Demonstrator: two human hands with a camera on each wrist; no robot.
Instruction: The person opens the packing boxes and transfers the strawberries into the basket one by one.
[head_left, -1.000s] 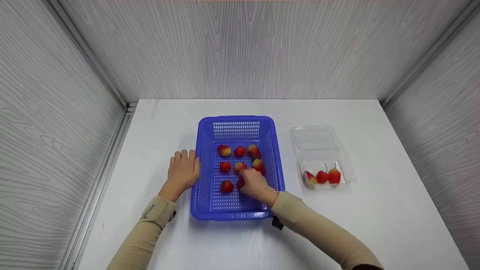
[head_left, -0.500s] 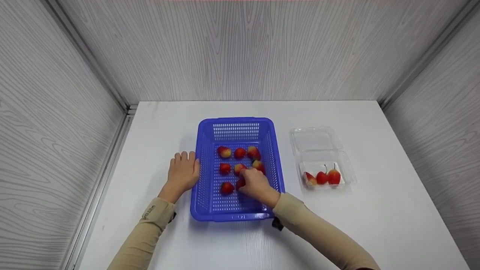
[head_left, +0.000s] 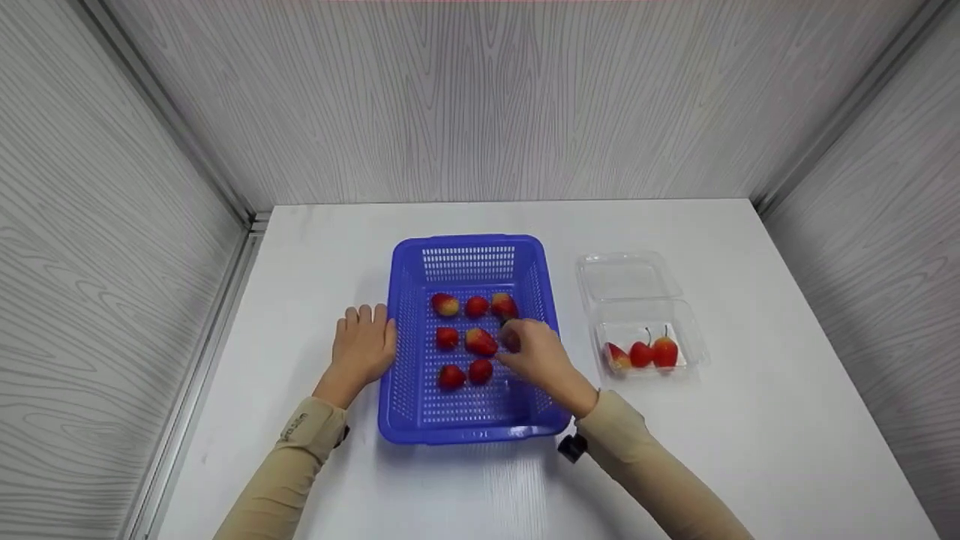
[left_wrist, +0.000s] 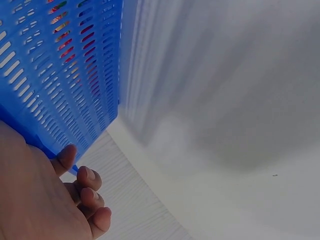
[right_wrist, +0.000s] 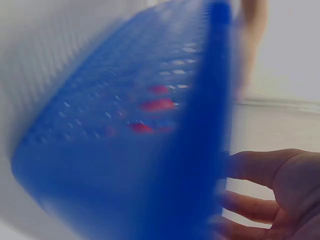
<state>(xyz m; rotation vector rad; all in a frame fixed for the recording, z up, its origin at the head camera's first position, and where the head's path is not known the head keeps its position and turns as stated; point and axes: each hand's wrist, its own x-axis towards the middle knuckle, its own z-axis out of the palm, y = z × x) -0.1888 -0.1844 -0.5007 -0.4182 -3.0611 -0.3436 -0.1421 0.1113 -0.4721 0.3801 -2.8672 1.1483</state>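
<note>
A blue perforated basket [head_left: 474, 433] stands mid-table with several small fruits inside, among them a red-and-yellow strawberry [head_left: 481, 342] and a round red fruit [head_left: 481, 371]. My left hand [head_left: 360, 345] rests against the basket's left side, its thumb at the rim and its fingers outside. The left wrist view shows these fingers loosely bent beside the rim. Inside the right half of the basket, my right hand [head_left: 541, 360] has its thumb and index finger curled round a dark red strawberry [head_left: 511, 340], mostly covered by the fingers. In the right wrist view the basket rim [right_wrist: 197, 120] hides the fingertips.
Right of the basket, a clear hinged plastic box [head_left: 686, 334] lies with its lid [head_left: 626, 277] folded back. It holds a red-and-yellow fruit [head_left: 617, 356], a stemmed cherry [head_left: 641, 354] and a larger stemmed fruit [head_left: 664, 351]. Pale wood-grain panels enclose the white table [head_left: 330, 240].
My right hand has left the round red fruit in the front row and moved right and slightly back to the strawberry by the basket's right wall. My left hand keeps its place.
</note>
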